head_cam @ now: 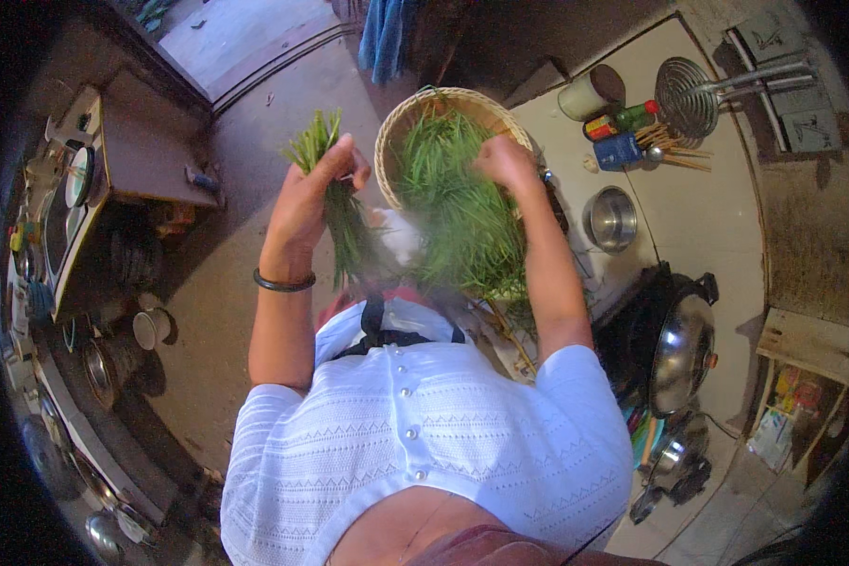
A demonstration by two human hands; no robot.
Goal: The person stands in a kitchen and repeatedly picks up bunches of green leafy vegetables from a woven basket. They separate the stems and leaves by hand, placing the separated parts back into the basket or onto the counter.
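Note:
My left hand (325, 170) is closed around a bunch of thin green stems (350, 226), possibly chives. Pale cut-looking ends stick up above the fist, and the darker leaves hang down below it. To the right is a woven wicker basket (389, 127) heaped with long, grass-like green leaves (460, 177). Some leaves spill over its near rim and are blurred. My right hand (506, 163) is at the basket's right side with its fingers curled against the greens. Motion blur hides whether any leaves are in its grip.
Right of the basket, a tiled counter (707, 205) bears a steel bowl (612, 219), a green bottle (637, 114), a wire skimmer (686, 95) and a lidded wok (683, 354). A cabinet (148, 141) stands left, with a white bucket (151, 329) on the floor. Something white (400, 237) shows below the basket.

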